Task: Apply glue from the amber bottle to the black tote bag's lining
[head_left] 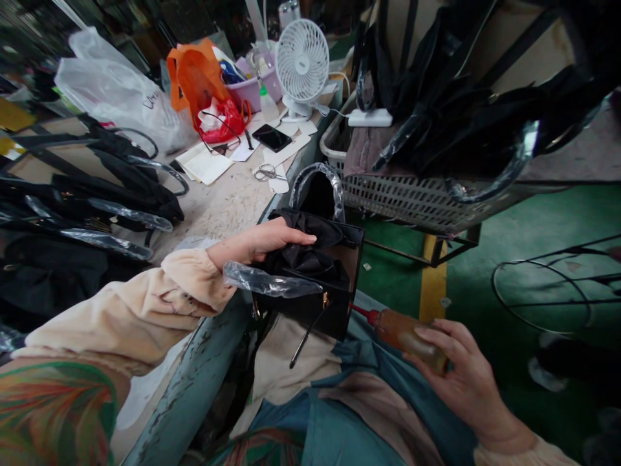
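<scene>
A black handbag (310,310) with plastic-wrapped handles rests tilted over my lap at the table's edge. My left hand (279,238) is closed on the bunched black lining (315,262) at its opening, the thumb lying on top. One wrapped handle (272,282) crosses the near side; the other stands up at the far side. In my right hand (456,362) is a brownish squeeze bottle (407,333), held on its side. Its thin red nozzle points left and meets, or nearly meets, the bag's side edge. A dark strap with a metal end hangs from the bag's front.
On the worktable (213,213) lie scissors (268,172), a phone (272,137), papers and glasses. A white fan (301,65) stands behind, beside plastic bags. More black bags (87,188) lie at left. Others sit on a grey crate (402,200) at right. A wire ring frame (538,298) stands farther right.
</scene>
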`<state>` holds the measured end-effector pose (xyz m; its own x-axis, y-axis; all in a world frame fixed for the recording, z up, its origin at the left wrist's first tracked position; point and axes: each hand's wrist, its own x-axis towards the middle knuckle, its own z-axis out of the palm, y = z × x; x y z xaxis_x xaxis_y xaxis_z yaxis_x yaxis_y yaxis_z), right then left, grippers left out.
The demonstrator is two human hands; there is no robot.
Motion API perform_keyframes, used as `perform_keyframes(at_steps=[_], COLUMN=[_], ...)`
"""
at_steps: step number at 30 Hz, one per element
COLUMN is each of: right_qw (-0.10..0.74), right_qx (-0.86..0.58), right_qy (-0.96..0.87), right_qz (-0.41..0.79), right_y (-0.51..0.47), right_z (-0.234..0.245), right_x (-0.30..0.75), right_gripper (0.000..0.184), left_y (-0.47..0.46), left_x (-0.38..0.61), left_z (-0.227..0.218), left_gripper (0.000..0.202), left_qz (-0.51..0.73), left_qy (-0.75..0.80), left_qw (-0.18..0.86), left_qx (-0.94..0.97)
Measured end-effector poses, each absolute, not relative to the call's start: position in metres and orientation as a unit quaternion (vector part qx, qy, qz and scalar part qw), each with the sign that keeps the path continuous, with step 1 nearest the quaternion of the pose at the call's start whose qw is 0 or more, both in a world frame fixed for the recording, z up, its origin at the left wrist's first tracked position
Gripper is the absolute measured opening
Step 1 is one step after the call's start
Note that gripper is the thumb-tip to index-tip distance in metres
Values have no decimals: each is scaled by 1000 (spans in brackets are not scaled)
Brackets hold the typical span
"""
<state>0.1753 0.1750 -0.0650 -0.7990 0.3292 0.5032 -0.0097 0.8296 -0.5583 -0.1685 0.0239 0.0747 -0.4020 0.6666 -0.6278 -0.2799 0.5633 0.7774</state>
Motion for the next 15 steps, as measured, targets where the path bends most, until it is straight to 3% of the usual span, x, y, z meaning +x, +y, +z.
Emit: perform_keyframes(at_steps=[15], right_qw=[384], right_qx=[-84], right_qy=[-896], right_qz=[207], right_y=[201], right_z=[-37], right_x=[147], right_gripper=[35], left_y=[30], left_x=[-166], left_z=[77], left_gripper=[33], left_qz=[438], left_qy=[712], left_qw=[530], left_qx=[145])
